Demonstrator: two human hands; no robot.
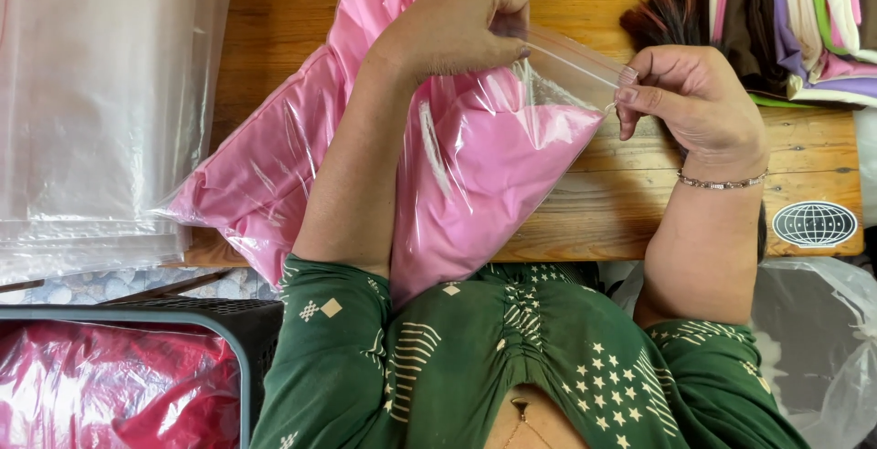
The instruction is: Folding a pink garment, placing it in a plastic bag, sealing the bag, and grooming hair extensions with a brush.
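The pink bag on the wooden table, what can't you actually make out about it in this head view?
- Pink bag, head view: its top runs off the upper frame edge.
- Its middle: covered by the left forearm.
- Zip strip: the left hand hides one end, the right hand pinches the other; sealed or open, cannot tell.
- Contents: only pink shows.

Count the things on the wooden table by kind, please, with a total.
Clear zip bag with pink fabric, pinched by the left hand and right hand: 1
Stack of clear plastic bags: 1
Pile of folded coloured fabrics: 1
Total: 3
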